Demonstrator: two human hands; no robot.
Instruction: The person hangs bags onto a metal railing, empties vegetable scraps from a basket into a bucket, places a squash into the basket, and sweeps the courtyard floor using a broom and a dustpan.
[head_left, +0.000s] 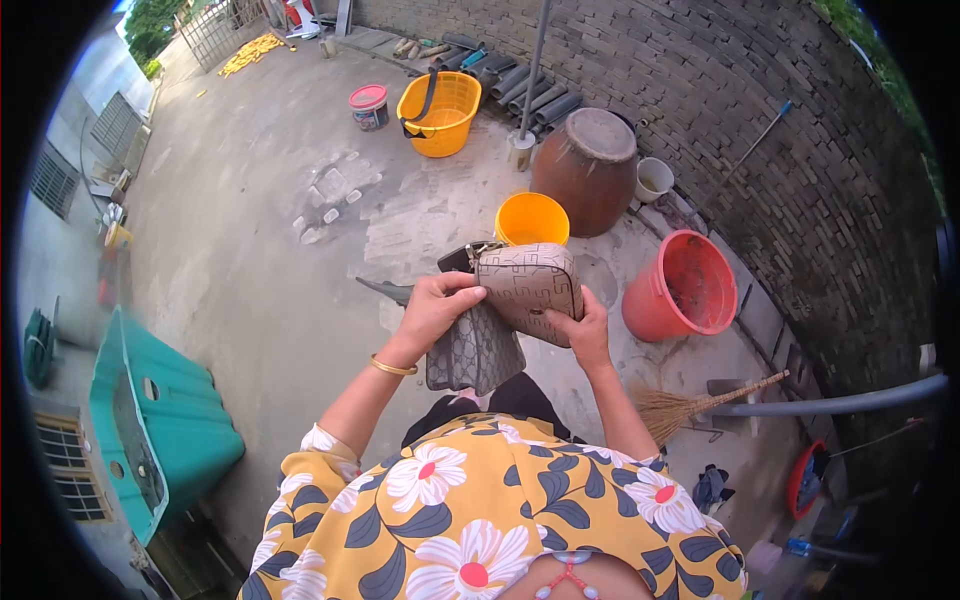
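Brown bag (530, 285), held up over the concrete ground (240, 190), looks light and a bit soft, so its sides seem best to hold, where the right hand (588, 330) grips, while the left hand (436, 308) pinches the grey patterned piece (475, 352) beside it.

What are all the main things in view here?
Bag: one, beige, centre
Patterned piece: one, grey, under bag
Small bucket: one, yellow, beyond bag
Basket: one, yellow, farther back
Lidded bucket: one, dark, pink-lidded, beside basket
Wall: one, brownish, right
Pipes: several, grey, along wall
Jar: one, brown, near wall
Pot: one, white, beside jar
Bin: one, red, right
Broom: one, straw-coloured, below bin
Basin: one, red, lower right
Tub: one, teal, left
Shirt: one, yellow floral, bottom
Left hand: one, bare, on bag
Right hand: one, bare, on bag
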